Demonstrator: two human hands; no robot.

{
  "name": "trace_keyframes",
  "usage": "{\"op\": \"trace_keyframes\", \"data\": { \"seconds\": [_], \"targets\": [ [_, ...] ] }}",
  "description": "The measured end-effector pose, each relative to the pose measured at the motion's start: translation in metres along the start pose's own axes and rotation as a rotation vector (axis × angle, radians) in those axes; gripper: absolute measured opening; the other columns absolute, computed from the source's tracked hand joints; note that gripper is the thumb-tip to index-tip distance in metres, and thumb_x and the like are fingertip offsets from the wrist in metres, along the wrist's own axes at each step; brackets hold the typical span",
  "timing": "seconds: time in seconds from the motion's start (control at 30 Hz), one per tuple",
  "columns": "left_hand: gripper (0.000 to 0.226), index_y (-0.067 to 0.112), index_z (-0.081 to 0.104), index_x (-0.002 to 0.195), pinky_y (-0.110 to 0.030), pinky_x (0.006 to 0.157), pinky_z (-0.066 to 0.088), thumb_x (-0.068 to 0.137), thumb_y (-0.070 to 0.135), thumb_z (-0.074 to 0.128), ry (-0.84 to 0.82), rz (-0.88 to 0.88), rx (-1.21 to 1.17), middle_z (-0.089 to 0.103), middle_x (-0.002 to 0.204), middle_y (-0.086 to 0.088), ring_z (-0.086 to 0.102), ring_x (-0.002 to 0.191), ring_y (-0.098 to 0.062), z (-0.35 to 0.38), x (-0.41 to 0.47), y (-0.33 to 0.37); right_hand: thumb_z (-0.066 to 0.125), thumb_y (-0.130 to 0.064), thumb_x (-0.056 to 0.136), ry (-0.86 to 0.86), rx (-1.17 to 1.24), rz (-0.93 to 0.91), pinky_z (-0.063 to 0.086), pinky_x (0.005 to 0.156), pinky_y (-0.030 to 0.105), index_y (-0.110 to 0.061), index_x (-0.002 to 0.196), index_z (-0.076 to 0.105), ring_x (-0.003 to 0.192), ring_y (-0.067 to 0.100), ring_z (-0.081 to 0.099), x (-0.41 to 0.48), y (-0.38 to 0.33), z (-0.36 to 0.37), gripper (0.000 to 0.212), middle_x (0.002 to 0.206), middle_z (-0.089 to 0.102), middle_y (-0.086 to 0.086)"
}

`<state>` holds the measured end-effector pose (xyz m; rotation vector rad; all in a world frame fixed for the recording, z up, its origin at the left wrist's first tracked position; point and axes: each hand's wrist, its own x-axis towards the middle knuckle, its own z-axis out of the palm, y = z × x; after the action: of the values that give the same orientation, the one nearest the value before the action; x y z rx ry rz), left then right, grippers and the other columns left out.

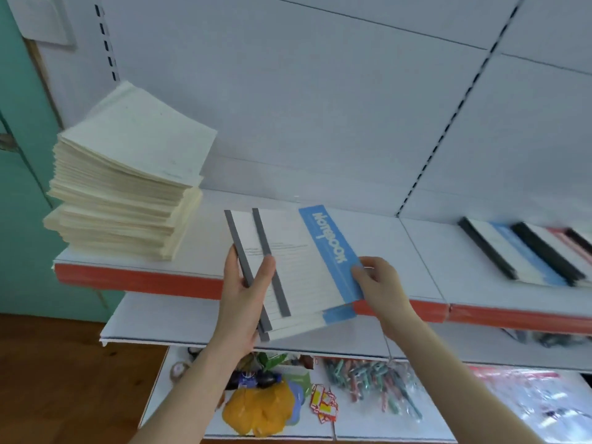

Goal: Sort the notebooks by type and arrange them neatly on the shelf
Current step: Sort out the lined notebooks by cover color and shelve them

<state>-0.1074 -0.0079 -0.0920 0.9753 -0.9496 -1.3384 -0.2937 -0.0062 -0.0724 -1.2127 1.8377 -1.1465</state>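
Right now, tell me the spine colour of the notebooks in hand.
Grey spines on the notebooks; best in the head view.

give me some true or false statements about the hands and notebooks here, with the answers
1. The left hand and right hand both grip the held notebooks. True.
2. The cream stack stands to their right. False: it stands on the shelf to their left.
3. The top held notebook has a red band. False: the band is blue.
4. Other notebooks lie on the shelf at the far right. True.
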Motion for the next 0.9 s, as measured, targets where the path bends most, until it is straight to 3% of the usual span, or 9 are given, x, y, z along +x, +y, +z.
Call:
{"op": "trace_keyframes", "data": {
  "seconds": [0.07,0.17,0.23,0.33,0.47,0.57,0.7,0.77,0.9],
  "targets": [
    [0.043,0.035,0.046,0.123,-0.027,0.081,0.053,0.088,0.014,0.061,-0.014,-0.003,0.017,0.066,0.109,0.012,0.064,0.096,-0.003,0.018,0.004,-0.003,0.047,-0.012,0.093,0.01,-0.09,-0.014,0.052,0.067,0.037,-0.013,0.101,0.051,0.08,0.018,0.056,-0.002,0.009,-0.008,0.008,0.092,0.058,0.002],
    [0.046,0.04,0.047,0.111,-0.024,0.077,0.053,0.088,0.002,0.057,-0.075,-0.013,0.029,0.066,0.103,0.012,0.065,0.091,-0.001,0.051,0.009,-0.008,0.05,-0.017,0.092,-0.026,-0.023,0.089,0.05,0.063,0.031,-0.018,0.116,0.05,0.092,0.019,0.058,0.007,0.016,-0.036,0.023,0.111,0.057,0.002],
    [0.046,0.039,0.047,0.113,-0.029,0.081,0.053,0.089,0.001,0.055,-0.133,-0.019,0.058,0.066,0.104,0.011,0.064,0.095,-0.006,0.079,0.01,-0.012,0.049,-0.02,0.094,-0.056,0.089,0.146,0.049,0.063,0.028,-0.021,0.121,0.047,0.087,0.018,0.06,0.014,0.019,-0.061,0.027,0.107,0.059,0.001],
    [0.048,0.035,0.046,0.123,-0.034,0.086,0.051,0.089,0.002,0.053,-0.216,-0.019,0.113,0.065,0.109,0.011,0.062,0.101,-0.01,0.135,0.013,-0.022,0.047,-0.02,0.096,0.04,0.069,0.049,0.05,0.064,0.024,-0.022,0.112,0.049,0.077,0.013,0.06,0.026,0.032,-0.109,0.016,0.091,0.062,-0.003],
    [0.045,0.033,0.049,0.119,-0.025,0.073,0.054,0.089,-0.001,0.051,-0.32,-0.043,0.165,0.066,0.104,0.009,0.064,0.094,-0.009,0.235,0.027,-0.049,0.049,-0.014,0.094,0.159,0.049,0.006,0.052,0.07,0.03,-0.02,0.107,0.051,0.076,0.016,0.061,0.059,0.066,-0.197,0.015,0.084,0.062,-0.002],
    [0.039,0.023,0.054,0.113,-0.038,0.082,0.054,0.086,-0.005,0.052,-0.284,-0.101,0.186,0.067,0.104,-0.002,0.064,0.095,-0.019,0.324,0.037,-0.086,0.051,-0.011,0.093,0.226,0.01,0.015,0.05,0.086,0.039,-0.01,0.116,0.054,0.091,0.024,0.06,0.102,0.098,-0.273,0.024,0.098,0.062,0.006],
    [0.029,0.014,0.056,0.104,-0.04,0.084,0.053,0.083,-0.006,0.055,-0.201,-0.102,0.201,0.065,0.099,-0.006,0.063,0.094,-0.024,0.428,0.049,-0.132,0.052,-0.012,0.092,0.243,0.005,0.065,0.046,0.08,0.031,-0.007,0.129,0.049,0.098,0.024,0.058,0.158,0.137,-0.359,0.037,0.121,0.057,0.01],
    [0.028,0.013,0.057,0.1,-0.039,0.082,0.053,0.081,-0.007,0.055,-0.179,-0.086,0.218,0.065,0.094,-0.003,0.063,0.091,-0.023,0.466,0.058,-0.149,0.052,-0.011,0.091,0.236,-0.035,0.076,0.049,0.076,0.031,-0.006,0.125,0.053,0.094,0.023,0.061,0.182,0.152,-0.39,0.034,0.116,0.061,0.009],
    [0.032,0.019,0.057,0.097,-0.038,0.084,0.052,0.078,-0.007,0.057,-0.128,-0.054,0.268,0.066,0.094,-0.001,0.064,0.089,-0.02,0.517,0.079,-0.181,0.047,-0.005,0.09,0.217,-0.127,0.082,0.052,0.077,0.042,-0.012,0.09,0.058,0.079,0.024,0.061,0.224,0.169,-0.427,0.013,0.088,0.064,0.005]
  ]
}}
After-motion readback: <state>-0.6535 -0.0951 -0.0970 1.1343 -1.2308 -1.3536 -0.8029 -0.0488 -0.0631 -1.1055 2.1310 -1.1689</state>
